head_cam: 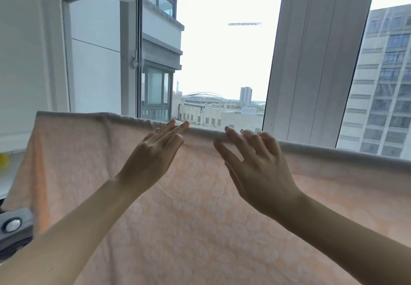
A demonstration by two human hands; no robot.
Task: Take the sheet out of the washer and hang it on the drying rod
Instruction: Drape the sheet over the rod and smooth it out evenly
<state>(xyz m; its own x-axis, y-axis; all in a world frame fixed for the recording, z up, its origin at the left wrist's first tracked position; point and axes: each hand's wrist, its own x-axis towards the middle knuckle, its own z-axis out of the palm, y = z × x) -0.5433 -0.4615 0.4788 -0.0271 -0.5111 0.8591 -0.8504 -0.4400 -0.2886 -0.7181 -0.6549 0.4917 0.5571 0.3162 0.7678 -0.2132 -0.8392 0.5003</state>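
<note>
Sheet [200,218] draped under both hands [209,153].

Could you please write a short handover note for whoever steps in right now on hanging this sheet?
Left hand: open, straight fingers touching the sheet's top fold.
Right hand: open, fingers spread, tips on the same fold.
Sheet: peach, patterned, already draped over the drying rod, which it hides; it hangs down in front.
Done: sheet is out of the washer and hung.
Left: smooth the small wrinkles near the fold, then let go.
</note>
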